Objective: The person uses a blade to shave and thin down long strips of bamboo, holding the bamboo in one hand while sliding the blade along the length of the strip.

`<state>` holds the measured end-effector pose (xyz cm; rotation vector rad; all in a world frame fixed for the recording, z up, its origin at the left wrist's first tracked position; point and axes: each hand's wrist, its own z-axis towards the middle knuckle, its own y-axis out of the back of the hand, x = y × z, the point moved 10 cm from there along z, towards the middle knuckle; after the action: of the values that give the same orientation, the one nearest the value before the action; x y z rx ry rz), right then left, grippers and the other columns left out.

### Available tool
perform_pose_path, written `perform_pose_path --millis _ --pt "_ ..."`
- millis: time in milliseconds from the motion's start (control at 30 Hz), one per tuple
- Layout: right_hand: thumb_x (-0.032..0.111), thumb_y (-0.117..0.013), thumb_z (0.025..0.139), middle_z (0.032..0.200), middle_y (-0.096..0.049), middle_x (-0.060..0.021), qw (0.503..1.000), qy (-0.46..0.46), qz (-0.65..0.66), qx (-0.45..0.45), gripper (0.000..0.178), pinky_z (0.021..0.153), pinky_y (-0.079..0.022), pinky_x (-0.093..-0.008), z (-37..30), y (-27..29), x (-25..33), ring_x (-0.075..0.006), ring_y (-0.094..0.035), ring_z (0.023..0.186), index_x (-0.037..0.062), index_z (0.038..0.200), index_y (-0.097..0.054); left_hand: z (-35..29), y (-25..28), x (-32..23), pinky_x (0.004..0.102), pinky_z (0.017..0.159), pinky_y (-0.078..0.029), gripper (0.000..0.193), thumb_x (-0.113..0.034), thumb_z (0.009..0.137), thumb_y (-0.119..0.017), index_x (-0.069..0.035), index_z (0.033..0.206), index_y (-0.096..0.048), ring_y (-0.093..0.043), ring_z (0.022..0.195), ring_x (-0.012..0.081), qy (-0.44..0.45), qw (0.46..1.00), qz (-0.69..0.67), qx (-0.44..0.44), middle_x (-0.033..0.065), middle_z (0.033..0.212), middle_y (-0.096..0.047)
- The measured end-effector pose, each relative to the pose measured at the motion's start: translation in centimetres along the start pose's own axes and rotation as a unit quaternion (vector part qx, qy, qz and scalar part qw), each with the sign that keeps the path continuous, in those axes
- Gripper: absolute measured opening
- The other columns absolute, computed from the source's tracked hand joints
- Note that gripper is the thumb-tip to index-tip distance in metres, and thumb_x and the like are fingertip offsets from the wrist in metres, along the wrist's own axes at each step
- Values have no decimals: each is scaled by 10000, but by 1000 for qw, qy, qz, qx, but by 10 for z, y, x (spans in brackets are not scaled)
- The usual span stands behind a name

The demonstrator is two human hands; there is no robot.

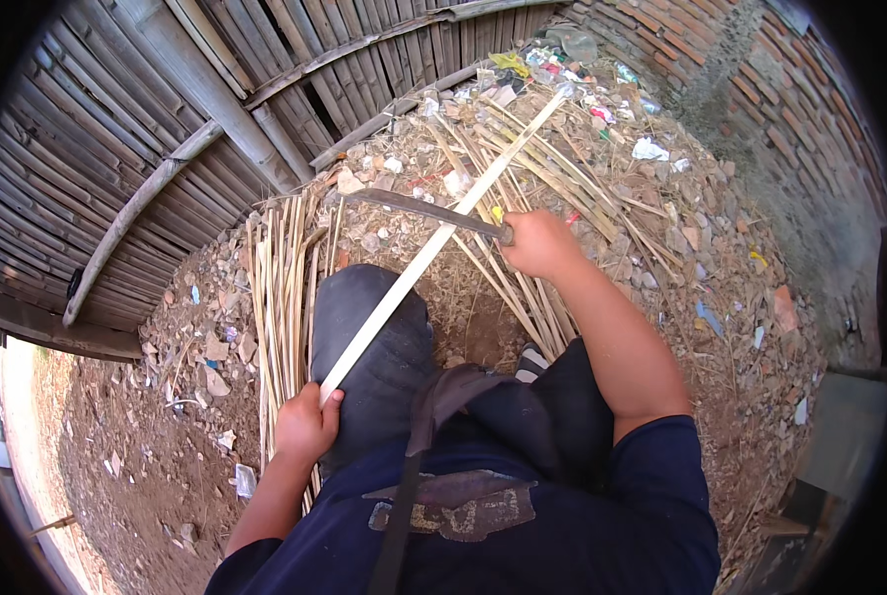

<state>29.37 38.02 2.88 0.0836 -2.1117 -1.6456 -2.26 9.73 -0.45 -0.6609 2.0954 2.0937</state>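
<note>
A long pale bamboo strip [404, 283] slants across my lap, from my left hand up to the far right. My left hand [307, 424] is closed round its near end, beside my left knee. In my closed right hand [542, 244] is the handle of a machete [418, 206], its dark blade pointing left. The blade crosses the strip beyond my knees; whether its edge bites into the strip I cannot tell. The handle is mostly hidden by my fingers.
Split bamboo strips [277, 297] lie in a bundle left of my left leg. More strips [552, 178] are strewn ahead on rubble and litter. A bamboo wall [116, 129] rises at the left, a brick wall [761, 109] at the right.
</note>
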Motion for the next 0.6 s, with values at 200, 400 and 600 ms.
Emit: perform_pose_path --millis 200,400,600 --pt "222 -716 788 769 -682 -217 986 153 -40 -55 240 703 -546 -490 -16 17 49 -409 -677 755 54 958 -709 -1 -4 3 572 575 -473 400 -368 982 -622 -28 801 -515 -617 650 503 -19 998 -55 8 269 651 -600" --pt "263 -720 814 822 -712 -165 995 -1 82 -63 204 734 -548 -471 19 3 -27 -372 -694 790 78 900 -717 7 5 -6 580 581 -469 391 -363 991 -611 -28 819 -505 -616 657 504 -17 1000 1 20 271 663 -604" --pt "250 -724 780 812 -702 -173 990 129 -14 -47 218 741 -541 -491 -11 0 57 -373 -689 797 90 929 -719 -1 -2 -1 577 581 -475 396 -367 987 -618 -30 813 -503 -622 654 501 -25 999 -23 11 269 660 -604"
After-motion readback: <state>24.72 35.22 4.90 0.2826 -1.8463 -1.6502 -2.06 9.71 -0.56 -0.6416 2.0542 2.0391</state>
